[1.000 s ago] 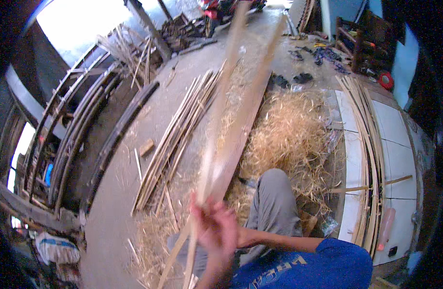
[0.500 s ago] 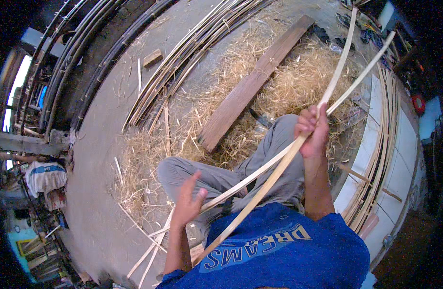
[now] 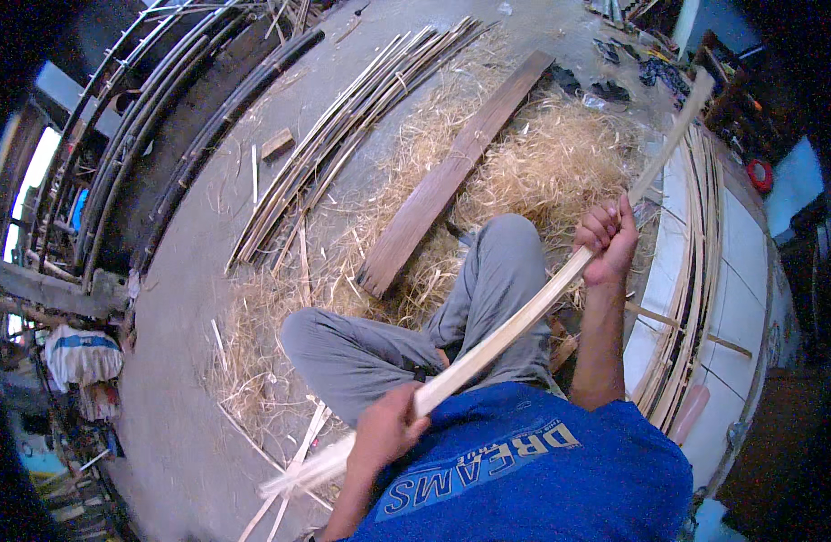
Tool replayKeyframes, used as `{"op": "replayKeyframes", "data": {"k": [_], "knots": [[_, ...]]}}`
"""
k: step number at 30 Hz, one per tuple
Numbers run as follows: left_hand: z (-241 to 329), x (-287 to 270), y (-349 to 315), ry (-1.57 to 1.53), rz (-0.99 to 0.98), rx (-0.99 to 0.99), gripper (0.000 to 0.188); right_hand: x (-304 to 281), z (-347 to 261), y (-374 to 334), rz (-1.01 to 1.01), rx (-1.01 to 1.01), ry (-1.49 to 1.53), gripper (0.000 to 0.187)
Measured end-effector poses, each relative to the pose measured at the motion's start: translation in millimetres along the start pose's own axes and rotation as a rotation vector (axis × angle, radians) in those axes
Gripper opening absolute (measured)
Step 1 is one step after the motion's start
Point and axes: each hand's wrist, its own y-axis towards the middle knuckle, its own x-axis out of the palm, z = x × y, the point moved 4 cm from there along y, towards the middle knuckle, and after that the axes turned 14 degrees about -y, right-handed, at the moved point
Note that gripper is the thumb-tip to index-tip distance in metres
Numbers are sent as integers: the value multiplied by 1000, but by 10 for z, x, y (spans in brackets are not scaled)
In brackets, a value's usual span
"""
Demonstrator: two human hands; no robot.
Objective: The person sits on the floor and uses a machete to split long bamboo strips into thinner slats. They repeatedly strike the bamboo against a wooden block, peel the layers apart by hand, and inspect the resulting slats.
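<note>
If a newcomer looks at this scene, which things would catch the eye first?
Probably the long pale strip (perhaps two together) slanting across the front, held by the left hand low and the right hand higher up. Next come the curly shavings heaped beyond the knees, with a brown plank lying among them.

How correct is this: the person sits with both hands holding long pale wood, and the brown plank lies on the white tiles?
One detail is wrong: the brown plank lies among curly shavings, not on the white tiles, as the head view shows. The left hand and right hand do hold long pale wood.
</note>
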Motion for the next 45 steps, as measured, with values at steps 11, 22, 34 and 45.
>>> {"op": "replayKeyframes", "data": {"k": [11,22,34,45], "knots": [[261,-657,-457,425,810,462,38,198,-517,-632,-189,-129,67,37],[-5,-882,-1015,468,1099,504,26,682,-129,-588,-323,-27,132,33],[76,-1211,-1246,582,1262,734,27,1157,-304,-829,-474,-50,41,33],[11,-1504,-1336,776,1298,649,13,1241,391,-421,-458,72,240,31]]}}
